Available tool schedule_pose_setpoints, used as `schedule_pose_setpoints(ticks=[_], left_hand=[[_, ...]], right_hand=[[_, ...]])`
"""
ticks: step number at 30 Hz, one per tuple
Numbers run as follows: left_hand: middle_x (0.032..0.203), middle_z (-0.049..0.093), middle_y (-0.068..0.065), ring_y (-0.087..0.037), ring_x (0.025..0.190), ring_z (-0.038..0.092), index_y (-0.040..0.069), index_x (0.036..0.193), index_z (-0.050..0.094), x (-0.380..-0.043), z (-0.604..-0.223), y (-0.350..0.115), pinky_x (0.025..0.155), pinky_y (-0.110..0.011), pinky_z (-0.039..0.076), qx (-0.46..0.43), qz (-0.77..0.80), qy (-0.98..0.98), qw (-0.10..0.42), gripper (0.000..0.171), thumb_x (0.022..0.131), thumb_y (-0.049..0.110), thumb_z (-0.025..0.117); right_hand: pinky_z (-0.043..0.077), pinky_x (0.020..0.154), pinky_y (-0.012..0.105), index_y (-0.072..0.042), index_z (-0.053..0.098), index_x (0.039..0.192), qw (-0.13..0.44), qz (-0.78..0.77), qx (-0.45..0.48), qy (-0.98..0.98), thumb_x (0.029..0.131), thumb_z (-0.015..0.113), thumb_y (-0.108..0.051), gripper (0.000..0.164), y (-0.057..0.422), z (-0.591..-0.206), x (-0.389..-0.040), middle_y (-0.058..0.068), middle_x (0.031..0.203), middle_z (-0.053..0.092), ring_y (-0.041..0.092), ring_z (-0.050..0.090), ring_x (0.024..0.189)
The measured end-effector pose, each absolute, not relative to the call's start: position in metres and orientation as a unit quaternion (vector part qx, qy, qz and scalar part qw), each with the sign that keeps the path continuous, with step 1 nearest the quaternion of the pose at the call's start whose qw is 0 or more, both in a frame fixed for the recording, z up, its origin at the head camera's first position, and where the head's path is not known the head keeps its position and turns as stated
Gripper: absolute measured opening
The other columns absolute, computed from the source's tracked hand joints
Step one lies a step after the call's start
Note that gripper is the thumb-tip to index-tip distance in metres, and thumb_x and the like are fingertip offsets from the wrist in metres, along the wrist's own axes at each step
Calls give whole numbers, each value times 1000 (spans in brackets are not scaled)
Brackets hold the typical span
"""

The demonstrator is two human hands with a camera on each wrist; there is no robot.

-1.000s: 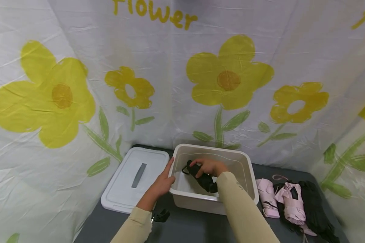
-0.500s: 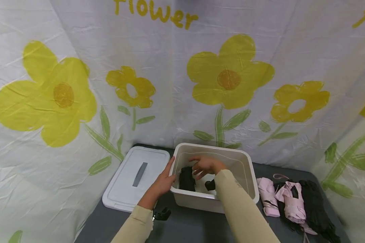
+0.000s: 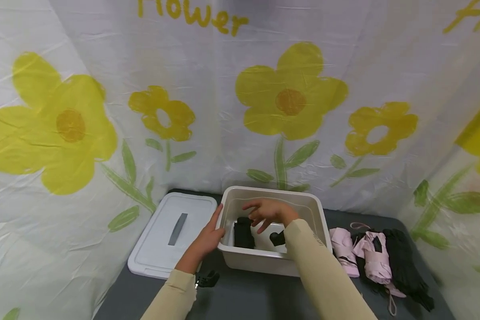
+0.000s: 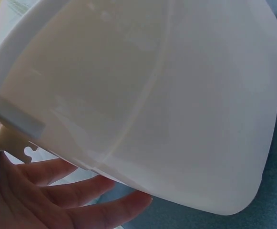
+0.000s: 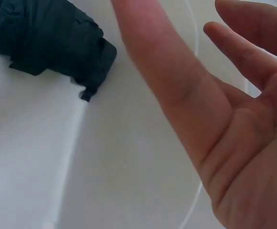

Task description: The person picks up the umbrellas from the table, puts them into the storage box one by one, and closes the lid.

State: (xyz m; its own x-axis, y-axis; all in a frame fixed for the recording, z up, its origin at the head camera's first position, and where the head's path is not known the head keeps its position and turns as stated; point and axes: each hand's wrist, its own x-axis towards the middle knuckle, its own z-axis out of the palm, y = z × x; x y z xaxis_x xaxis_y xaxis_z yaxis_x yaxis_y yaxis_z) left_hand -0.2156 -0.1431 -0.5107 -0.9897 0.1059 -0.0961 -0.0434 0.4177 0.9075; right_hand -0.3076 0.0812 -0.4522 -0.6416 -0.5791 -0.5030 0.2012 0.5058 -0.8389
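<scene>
A black folded umbrella (image 3: 244, 235) lies inside the off-white plastic bin (image 3: 272, 262), along its left wall. In the right wrist view, one end of the umbrella (image 5: 52, 38) shows at upper left, apart from the fingers. Over the bin, my right hand (image 3: 270, 211) spreads its fingers and holds nothing. My left hand (image 3: 208, 238) rests against the bin's left side at the rim. Its fingers (image 4: 107, 210) stretch along the outer wall in the left wrist view, below a beige clip (image 4: 9, 142).
A white lid (image 3: 160, 249) with a grey handle (image 3: 178, 229) lies left of the bin. To the right sit rolled pink umbrellas (image 3: 376, 264) and black ones (image 3: 406, 262) on the dark table (image 3: 244, 298). A flower-printed curtain (image 3: 224, 146) hangs behind.
My right hand has let go of the black umbrella, which now lies by the bin's left wall, and has risen slightly. The left hand stays at the bin's rim. The head view has shifted a little.
</scene>
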Motion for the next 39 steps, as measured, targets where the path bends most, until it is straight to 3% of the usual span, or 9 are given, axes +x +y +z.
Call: schedule_pose_setpoints(ticks=[11, 18, 30, 39], left_hand=[[161, 19, -15, -38, 140, 31, 29, 157, 11, -217, -512, -144, 106, -60, 31, 27, 543, 837, 65, 81, 85, 7, 43], [161, 18, -16, -38, 141, 30, 28, 157, 12, -215, -508, -143, 106, -61, 30, 30, 546, 835, 68, 80, 86, 7, 43], [161, 18, -16, -40, 140, 30, 29, 157, 11, -215, -511, -144, 106, -63, 29, 24, 551, 831, 75, 79, 87, 7, 42], [162, 16, -13, -38, 143, 27, 31, 157, 10, -217, -514, -143, 108, -63, 27, 26, 559, 825, 74, 78, 89, 6, 41]], right_hand=[[56, 76, 46, -18, 50, 140, 372, -455, -157, 794, 97, 52, -11, 43, 107, -439, -295, 18, 143, 48, 33, 59, 115], [55, 79, 47, -16, 47, 143, 342, -431, -206, 809, 98, 49, -14, 44, 124, -434, -286, 20, 145, 46, 36, 56, 117], [53, 84, 47, -20, 49, 141, 298, -426, -216, 826, 99, 50, -15, 43, 156, -425, -268, 17, 140, 51, 35, 55, 118], [51, 88, 50, -17, 46, 144, 276, -429, -240, 826, 99, 50, -17, 45, 182, -416, -255, 20, 142, 48, 38, 53, 122]])
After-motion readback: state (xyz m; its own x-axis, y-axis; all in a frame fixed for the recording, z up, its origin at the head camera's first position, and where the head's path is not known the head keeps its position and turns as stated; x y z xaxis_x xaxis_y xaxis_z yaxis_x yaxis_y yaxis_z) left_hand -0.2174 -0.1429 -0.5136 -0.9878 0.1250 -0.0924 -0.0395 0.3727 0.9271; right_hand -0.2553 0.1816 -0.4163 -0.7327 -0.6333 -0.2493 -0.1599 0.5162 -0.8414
